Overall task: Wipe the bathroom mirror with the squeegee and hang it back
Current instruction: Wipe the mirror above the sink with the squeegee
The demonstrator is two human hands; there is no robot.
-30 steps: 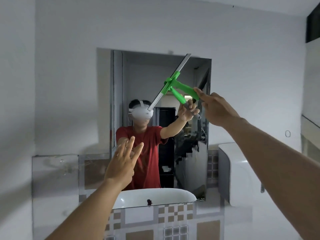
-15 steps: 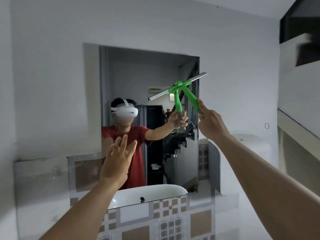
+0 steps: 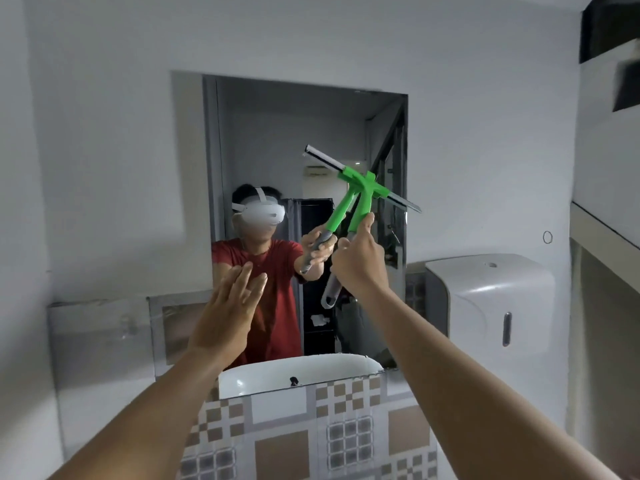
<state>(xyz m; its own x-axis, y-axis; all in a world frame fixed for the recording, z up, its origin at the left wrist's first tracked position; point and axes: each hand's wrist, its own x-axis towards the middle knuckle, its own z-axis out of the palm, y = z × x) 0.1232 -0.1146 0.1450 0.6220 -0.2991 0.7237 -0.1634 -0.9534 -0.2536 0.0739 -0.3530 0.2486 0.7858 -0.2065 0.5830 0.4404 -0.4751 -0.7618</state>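
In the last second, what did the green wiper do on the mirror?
The squeegee swung around: its blade pointed steeply up toward the right, then levelled out, and now slopes down to the right, lower on the mirror. The right hand moved down with it and kept its grip on the handle. The left hand stayed open and raised, holding nothing.

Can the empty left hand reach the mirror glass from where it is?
Probably yes. The left hand is open and raised in front of the mirror, with nothing between them. The squeegee, held in the right hand, is off to the side.
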